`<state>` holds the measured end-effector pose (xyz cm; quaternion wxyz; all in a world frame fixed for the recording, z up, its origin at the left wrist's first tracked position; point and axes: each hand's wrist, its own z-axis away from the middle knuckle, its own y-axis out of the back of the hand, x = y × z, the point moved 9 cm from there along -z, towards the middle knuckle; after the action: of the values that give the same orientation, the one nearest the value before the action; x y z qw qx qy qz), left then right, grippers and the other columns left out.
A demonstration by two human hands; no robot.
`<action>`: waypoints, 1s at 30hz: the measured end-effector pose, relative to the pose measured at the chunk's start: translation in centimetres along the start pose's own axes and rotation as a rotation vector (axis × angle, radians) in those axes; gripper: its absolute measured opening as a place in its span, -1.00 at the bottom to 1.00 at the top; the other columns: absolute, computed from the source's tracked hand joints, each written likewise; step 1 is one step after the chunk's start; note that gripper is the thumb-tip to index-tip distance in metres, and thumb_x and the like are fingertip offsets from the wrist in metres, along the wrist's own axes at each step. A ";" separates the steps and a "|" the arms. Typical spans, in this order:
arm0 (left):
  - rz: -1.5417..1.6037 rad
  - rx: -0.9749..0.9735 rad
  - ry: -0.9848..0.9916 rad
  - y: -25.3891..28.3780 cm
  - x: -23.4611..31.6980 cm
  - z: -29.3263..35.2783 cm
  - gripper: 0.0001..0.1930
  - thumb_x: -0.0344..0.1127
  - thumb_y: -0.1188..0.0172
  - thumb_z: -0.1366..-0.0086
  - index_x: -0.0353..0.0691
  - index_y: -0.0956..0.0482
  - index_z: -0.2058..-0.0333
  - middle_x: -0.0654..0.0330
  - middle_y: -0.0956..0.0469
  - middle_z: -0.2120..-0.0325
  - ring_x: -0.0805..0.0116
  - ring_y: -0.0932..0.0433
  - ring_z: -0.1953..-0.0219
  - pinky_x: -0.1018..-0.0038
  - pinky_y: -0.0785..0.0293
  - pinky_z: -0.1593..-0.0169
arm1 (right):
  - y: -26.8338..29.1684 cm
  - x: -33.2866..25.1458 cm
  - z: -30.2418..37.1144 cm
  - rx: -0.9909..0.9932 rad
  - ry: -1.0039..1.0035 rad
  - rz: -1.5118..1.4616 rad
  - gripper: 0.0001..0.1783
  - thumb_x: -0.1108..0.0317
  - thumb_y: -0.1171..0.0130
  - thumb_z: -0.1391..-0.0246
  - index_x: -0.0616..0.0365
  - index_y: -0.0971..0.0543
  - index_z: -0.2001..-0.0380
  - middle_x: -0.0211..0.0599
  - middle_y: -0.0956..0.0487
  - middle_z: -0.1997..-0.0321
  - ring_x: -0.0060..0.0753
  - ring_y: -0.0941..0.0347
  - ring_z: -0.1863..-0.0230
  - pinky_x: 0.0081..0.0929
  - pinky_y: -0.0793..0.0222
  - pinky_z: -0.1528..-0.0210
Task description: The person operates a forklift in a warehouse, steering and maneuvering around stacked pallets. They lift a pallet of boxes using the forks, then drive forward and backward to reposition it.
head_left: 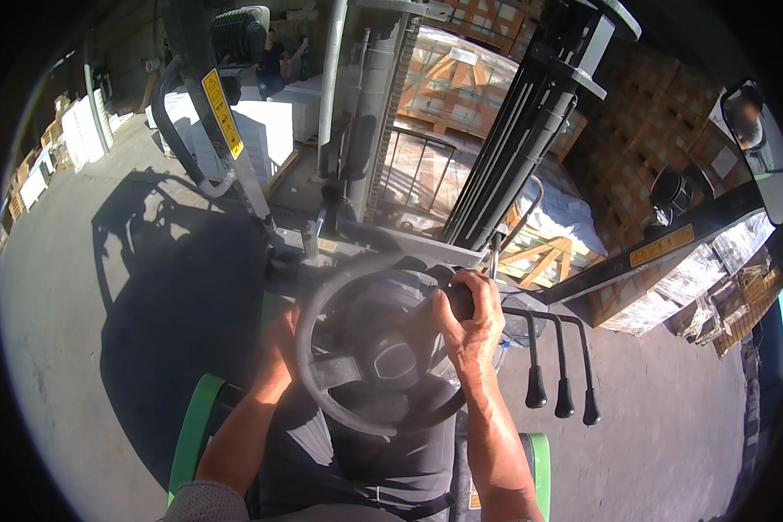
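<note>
Viewed from the operator's seat of a forklift. Open concrete floor to the left, sunlit, crossed by the machine's own shadow; more bare floor to the lower right. Ahead, close behind the mast, wrapped pallet loads and a stacked wall of brown crates (little room forward or to the right). White stacks ahead left, a seated person beyond them. Steering wheel dark, round, dusty, centred low in view, directly over the lap. Right hand closed around the black spinner knob at the wheel's upper right rim. Left hand at the wheel's left rim, touching it; grip partly hidden behind the rim, so degree of closure cannot be told. Three black-tipped control levers just right of the wheel, untouched. Side mirror at far right.
</note>
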<state>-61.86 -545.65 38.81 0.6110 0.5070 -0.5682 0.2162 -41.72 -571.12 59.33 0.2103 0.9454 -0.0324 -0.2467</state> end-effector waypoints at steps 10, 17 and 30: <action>-0.177 0.061 -0.154 -0.3 -0.6 -0.6 -0.89 -0.56 -0.12 -0.27 -0.36 -0.64 0.33 0.21 -0.57 0.60 0.59 -0.50 0.50 0.46 -0.44 0.43 | 4.4 2.2 7.5 0.099 -0.145 0.051 -0.64 0.48 -0.41 0.03 0.20 -0.58 0.12 -0.04 -0.57 0.01 -0.05 -0.52 -0.03 -0.20 -0.43 -0.15; -0.009 0.086 -0.123 0.2 2.7 0.0 -0.90 -0.56 -0.11 -0.26 -0.36 -0.61 0.37 0.12 -0.53 0.65 0.48 -0.51 0.55 0.39 -0.42 0.45 | 4.9 1.6 9.7 0.138 -0.193 0.038 -0.67 0.53 -0.38 0.03 0.22 -0.58 0.14 -0.06 -0.56 0.06 -0.06 -0.51 0.00 -0.21 -0.42 -0.14; -0.143 0.187 -0.239 -0.3 0.7 -0.6 -0.95 -0.54 -0.14 -0.26 -0.36 -0.58 0.37 0.05 -0.46 0.65 0.32 -0.47 0.60 0.33 -0.41 0.46 | -4.9 -2.3 -2.1 0.099 -0.041 -0.053 -0.54 0.42 -0.48 0.08 0.14 -0.60 0.06 -0.11 -0.57 0.12 0.04 -0.48 0.03 -0.11 -0.39 -0.07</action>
<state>-61.19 -545.47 39.43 0.5029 0.6229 -0.5767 0.1626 -42.90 -565.49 60.04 0.1561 0.9499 -0.0235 -0.2699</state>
